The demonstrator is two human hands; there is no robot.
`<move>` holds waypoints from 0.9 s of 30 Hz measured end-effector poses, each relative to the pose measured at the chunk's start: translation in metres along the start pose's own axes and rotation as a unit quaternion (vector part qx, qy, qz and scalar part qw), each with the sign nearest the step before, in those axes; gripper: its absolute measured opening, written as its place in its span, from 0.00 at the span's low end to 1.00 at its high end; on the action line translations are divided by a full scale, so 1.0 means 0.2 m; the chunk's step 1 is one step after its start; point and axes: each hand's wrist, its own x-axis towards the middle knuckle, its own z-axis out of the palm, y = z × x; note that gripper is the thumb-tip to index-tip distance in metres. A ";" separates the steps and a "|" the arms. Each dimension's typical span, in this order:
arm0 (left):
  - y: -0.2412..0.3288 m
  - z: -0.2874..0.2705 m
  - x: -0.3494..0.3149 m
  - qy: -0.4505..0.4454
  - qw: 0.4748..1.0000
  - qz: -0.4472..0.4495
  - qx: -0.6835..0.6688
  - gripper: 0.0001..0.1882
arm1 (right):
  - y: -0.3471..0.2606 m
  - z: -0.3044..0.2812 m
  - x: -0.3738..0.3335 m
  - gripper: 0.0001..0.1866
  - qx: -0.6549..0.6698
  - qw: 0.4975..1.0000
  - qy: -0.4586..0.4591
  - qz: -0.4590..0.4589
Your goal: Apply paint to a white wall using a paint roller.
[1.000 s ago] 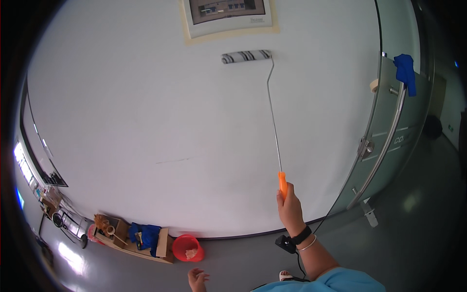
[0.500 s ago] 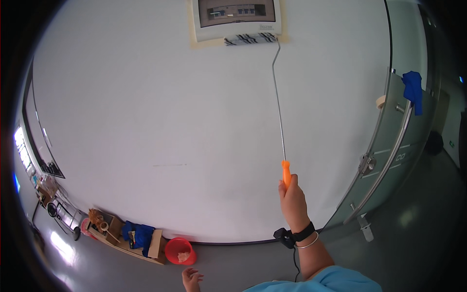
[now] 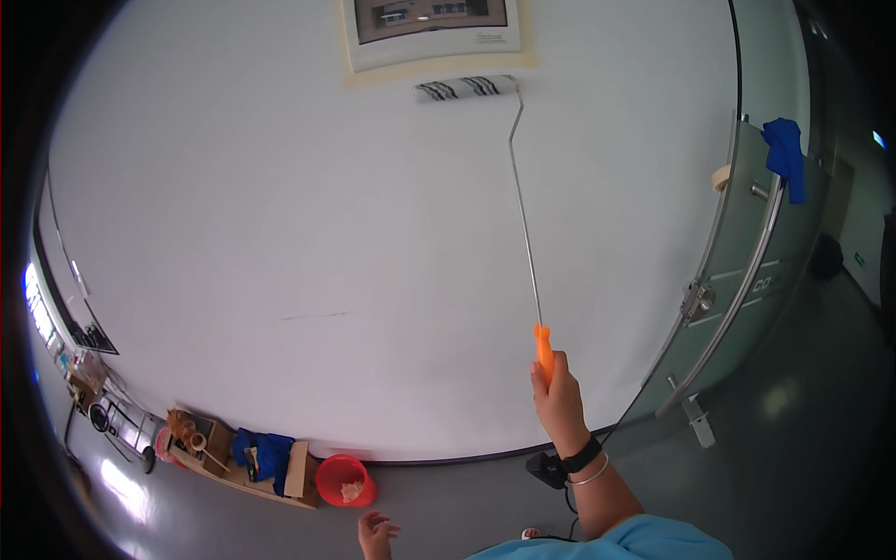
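My right hand point(image 3: 559, 401) is wrapped round the orange handle point(image 3: 544, 347) of a long-framed paint roller point(image 3: 467, 89). The grey-and-black striped roller sleeve lies against the white wall point(image 3: 233, 205), a little below a breaker box point(image 3: 511, 35) edged with masking tape point(image 3: 439, 67). Low in the view, my left hand point(image 3: 376, 535) hangs with loosely bent, parted fingers and nothing in it. A red bucket point(image 3: 329, 478) with a pale crumpled thing inside stands on the floor just beyond that hand.
At right is a glass door with a curved metal handle point(image 3: 747, 280); a blue cloth point(image 3: 785, 159) drapes over its top. A tape roll point(image 3: 721, 178) hangs at the door's edge. Left of the bucket sits an open cardboard box point(image 3: 301, 471) with blue fabric point(image 3: 271, 457). A faint line marks the wall.
The roller has come down from the breaker box's lower edge, leaving a gap below the tape. My right hand is slightly lower. The view has shifted a little.
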 end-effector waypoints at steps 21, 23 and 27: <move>-0.01 0.08 0.02 -0.004 1.000 -0.012 0.009 0.19 | 0.02 -0.17 0.19 0.13 -0.007 0.997 0.003 0.082; -0.01 0.09 0.02 0.002 1.000 -0.013 0.008 0.18 | 0.01 -0.18 0.19 0.13 -0.012 0.996 -0.005 0.083; 0.06 0.17 0.01 0.013 0.998 -0.044 0.042 0.18 | 0.01 -0.19 0.18 0.12 -0.045 0.998 0.004 0.052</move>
